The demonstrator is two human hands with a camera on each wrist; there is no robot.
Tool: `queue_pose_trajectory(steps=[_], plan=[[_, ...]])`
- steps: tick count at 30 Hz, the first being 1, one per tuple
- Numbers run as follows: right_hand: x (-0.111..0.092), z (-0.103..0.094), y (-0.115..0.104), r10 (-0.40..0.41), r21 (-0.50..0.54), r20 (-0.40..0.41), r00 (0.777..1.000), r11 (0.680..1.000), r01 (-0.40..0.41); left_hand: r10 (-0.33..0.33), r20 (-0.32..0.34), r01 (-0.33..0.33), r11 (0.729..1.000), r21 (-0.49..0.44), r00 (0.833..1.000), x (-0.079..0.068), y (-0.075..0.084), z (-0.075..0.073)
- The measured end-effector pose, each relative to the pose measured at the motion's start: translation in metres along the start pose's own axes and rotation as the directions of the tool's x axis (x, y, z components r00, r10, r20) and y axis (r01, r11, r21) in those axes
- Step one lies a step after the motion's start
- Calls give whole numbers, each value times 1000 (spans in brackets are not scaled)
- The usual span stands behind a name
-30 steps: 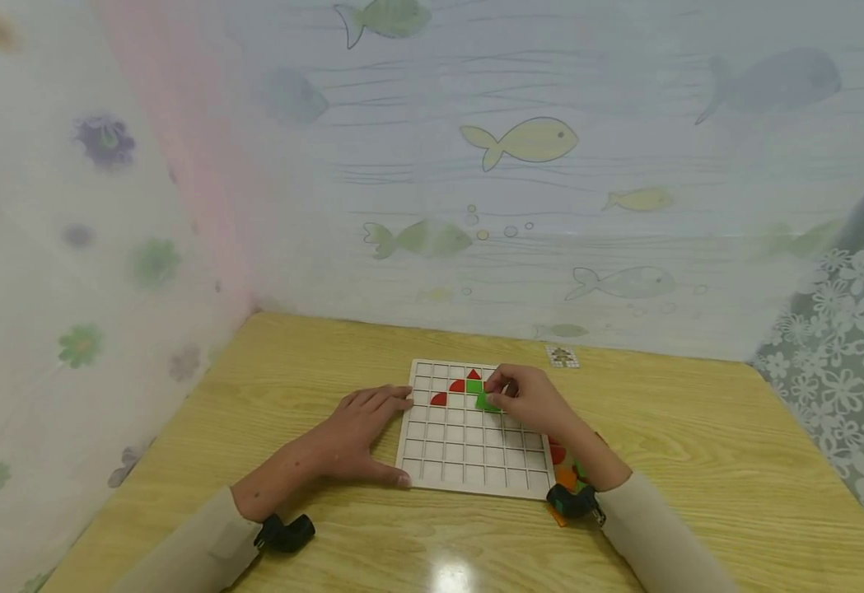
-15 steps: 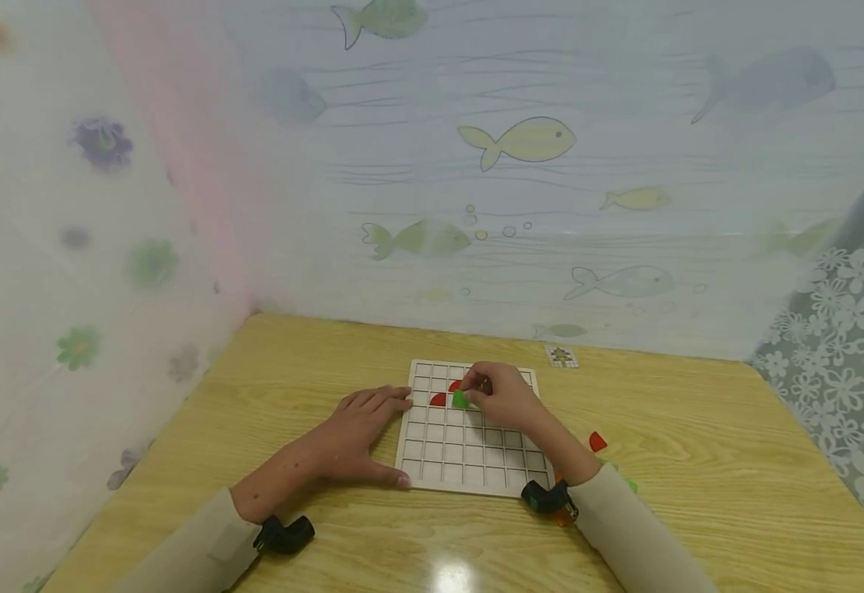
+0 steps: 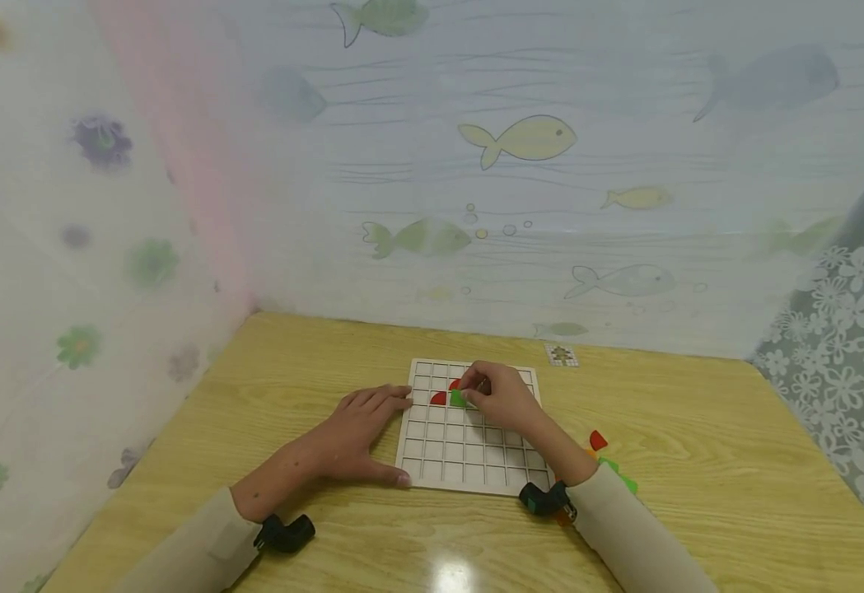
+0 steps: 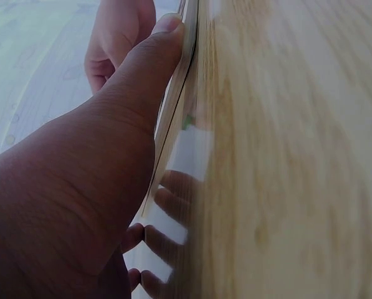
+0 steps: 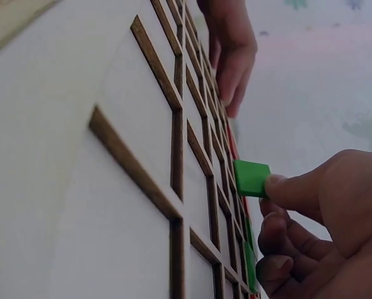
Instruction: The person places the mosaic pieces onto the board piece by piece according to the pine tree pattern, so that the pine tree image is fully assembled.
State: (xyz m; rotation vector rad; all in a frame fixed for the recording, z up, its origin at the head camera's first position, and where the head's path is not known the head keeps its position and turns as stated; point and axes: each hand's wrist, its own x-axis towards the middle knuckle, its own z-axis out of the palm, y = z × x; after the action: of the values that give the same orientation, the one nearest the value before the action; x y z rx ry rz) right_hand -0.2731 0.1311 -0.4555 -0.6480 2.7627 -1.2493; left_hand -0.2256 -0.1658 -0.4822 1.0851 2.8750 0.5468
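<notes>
My right hand [image 3: 506, 401] pinches a small green square tile [image 5: 252, 179] between thumb and fingers, at the upper part of the white gridded board [image 3: 432, 463]. In the right wrist view the tile stands tilted at the grid's surface. A red quarter-circle piece [image 3: 439, 399] lies in a cell just left of it, and another red piece [image 3: 455, 385] shows partly behind the fingertips. Further green [image 5: 250, 268] lies in the grid below the pinched tile. My left hand [image 3: 346, 441] rests along the board's left edge, fingertips at the upper side and thumb at the lower left corner.
Loose pieces lie right of the board, partly under the right forearm: a red quarter-circle [image 3: 598, 441], green pieces [image 3: 628, 483] and some orange. A small patterned card [image 3: 562, 355] lies behind the board. Fish-print curtain [image 3: 520, 247] borders the wooden table [image 3: 698, 428] at the back.
My right hand has moved left across the board with the green tile, covering the green square and red triangle seen earlier. More loose pieces show at the right. The left hand stays put.
</notes>
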Motion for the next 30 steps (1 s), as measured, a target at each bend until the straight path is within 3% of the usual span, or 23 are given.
queue_pose_trajectory(steps=[11,22,30], plan=[[1,5,5,-26,-38,-11,1000,999,25,2,-1,-2,1000,-7,1000,1,0,-1],[2,12,4,-77,-145,-33,997,987,71,7,4,-7,1000,8,1000,-1,2,-1],[-8,-1,5,-63,-68,-61,996,996,58,9,9,-9,1000,11,1000,0,2,-1]])
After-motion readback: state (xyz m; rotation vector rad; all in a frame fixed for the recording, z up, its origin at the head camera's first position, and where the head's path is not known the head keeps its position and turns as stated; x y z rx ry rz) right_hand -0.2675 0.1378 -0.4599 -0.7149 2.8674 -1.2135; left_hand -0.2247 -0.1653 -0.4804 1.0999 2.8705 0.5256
